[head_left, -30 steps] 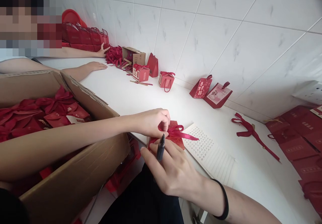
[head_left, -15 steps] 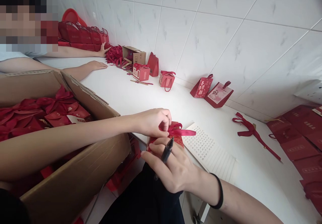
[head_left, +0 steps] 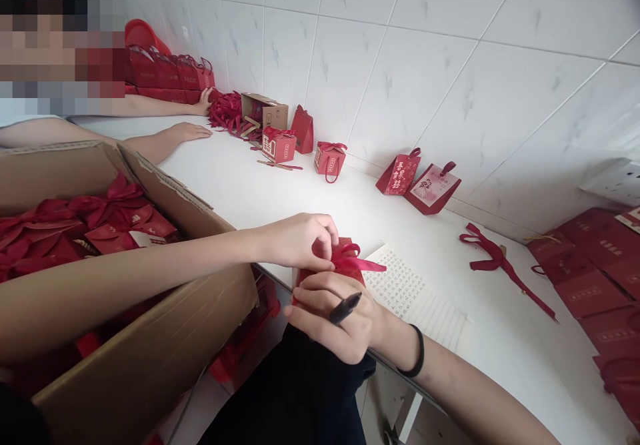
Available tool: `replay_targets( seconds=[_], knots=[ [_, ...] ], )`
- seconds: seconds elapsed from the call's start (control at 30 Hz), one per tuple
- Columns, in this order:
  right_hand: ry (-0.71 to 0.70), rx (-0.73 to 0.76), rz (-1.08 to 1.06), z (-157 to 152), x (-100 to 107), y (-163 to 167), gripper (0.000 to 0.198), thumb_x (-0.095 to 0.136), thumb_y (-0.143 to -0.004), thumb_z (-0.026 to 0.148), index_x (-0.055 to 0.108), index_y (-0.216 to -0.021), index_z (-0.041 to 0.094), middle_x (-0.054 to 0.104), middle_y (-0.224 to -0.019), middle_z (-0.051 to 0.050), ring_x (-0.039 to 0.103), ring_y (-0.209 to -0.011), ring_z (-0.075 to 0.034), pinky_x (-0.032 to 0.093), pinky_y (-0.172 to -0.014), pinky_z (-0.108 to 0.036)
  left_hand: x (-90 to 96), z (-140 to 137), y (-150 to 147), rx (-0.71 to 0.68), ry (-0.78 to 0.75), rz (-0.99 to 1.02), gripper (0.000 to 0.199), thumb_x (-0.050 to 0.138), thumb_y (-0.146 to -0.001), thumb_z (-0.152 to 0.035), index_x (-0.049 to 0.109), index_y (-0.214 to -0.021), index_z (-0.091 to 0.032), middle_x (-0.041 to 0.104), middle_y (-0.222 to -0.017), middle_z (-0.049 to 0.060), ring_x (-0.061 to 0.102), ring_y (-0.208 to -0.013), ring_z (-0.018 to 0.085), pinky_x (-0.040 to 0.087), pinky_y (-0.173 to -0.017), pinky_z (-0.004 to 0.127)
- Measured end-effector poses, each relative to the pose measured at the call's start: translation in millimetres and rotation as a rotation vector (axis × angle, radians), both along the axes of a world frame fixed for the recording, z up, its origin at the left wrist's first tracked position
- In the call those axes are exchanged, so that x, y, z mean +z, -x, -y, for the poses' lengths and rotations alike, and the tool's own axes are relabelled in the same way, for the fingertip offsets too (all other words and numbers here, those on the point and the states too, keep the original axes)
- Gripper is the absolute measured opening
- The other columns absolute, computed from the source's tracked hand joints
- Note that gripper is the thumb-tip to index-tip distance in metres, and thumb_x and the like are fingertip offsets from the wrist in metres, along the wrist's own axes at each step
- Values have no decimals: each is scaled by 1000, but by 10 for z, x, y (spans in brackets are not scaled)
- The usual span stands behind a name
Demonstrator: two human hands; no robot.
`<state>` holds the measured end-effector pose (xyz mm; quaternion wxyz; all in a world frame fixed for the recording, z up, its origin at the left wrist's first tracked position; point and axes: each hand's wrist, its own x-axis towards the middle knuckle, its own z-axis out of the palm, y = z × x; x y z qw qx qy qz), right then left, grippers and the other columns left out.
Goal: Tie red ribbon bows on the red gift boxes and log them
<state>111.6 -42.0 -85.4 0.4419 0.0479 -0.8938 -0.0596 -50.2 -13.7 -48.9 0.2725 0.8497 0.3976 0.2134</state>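
A small red gift box point(head_left: 353, 276) with a red ribbon bow point(head_left: 347, 258) sits at the table's front edge, largely hidden by my hands. My left hand point(head_left: 303, 241) pinches the bow from the left, thumb and fingers closed on the ribbon. My right hand point(head_left: 337, 315) lies over the near side of the box, its fingers bent around it. A black pen point(head_left: 346, 307) is tucked between the fingers of that hand, with one end sticking out upward. Just right of the box lies an open notebook point(head_left: 400, 285) with handwriting.
An open cardboard box point(head_left: 165, 345) of bowed red boxes stands at left. Red gift boxes point(head_left: 433, 188) line the tiled wall; loose ribbon point(head_left: 495, 255) lies right of the notebook. Red boxes point(head_left: 585, 291) are stacked at far right. A co-worker's hands point(head_left: 187, 131) rest at the far end.
My right hand has turned and moved slightly up over the box, tipping the pen from steep to more slanted toward the right. My left hand stays at the bow.
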Motion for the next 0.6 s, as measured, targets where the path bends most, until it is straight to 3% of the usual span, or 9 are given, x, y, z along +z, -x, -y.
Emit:
replay_targets(
  seconds=[0.27,0.47,0.6],
  knots=[
    [-35,75,-15,58,29,-6,14,48,-86,7,61,-88,12,60,-75,-4,59,-79,-16,54,-60,-24,-30,-26,-29,13,-16,-23,11,66,-67,-27,67,-62,-17,57,-96,1,58,-82,12,44,-75,22],
    [-75,135,27,69,10,-1,14,48,-83,5,59,-80,12,61,-79,-6,60,-84,-17,55,-65,-22,-30,-24,-30,-8,-16,-23,10,66,-68,-26,67,-64,-17,57,-94,0,57,-78,10,43,-74,22],
    [29,129,88,51,220,-81,12,45,-87,8,56,-85,12,61,-78,-6,60,-83,-16,55,-69,-26,-44,-39,-19,-35,-48,10,12,65,-69,-25,64,-62,-15,57,-90,1,56,-79,11,42,-73,22]
  ],
)
